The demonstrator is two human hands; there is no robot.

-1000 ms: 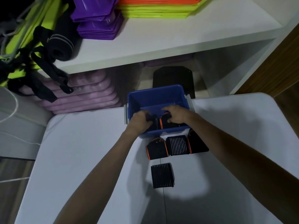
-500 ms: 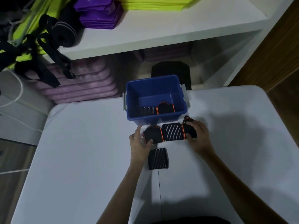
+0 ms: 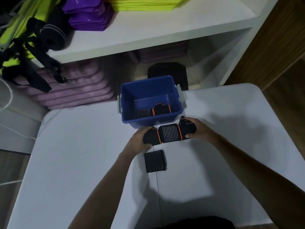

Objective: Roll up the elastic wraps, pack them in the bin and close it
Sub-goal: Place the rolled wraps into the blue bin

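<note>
Both hands, left (image 3: pixel 138 140) and right (image 3: pixel 198 129), grip a ribbed black, orange-trimmed wrap (image 3: pixel 170 134) by its ends. At 12 o'clock the smooth blue bin (image 3: pixel 130 103) half hides two rolls (image 3: pixel 153 110).

Both my arms reach forward, forearms bare. My left hand (image 3: pixel 139 140) curls its fingers round one end of the row of rolled wraps (image 3: pixel 169 133), my right hand (image 3: pixel 197 129) grips the other end, thumbs facing in.

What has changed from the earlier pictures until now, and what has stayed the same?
Both hands came out of the blue bin, leaving two rolled wraps inside. The left hand and right hand now grip the ends of the row of wraps before the bin. The single wrap nearer the person stayed on the table.
</note>
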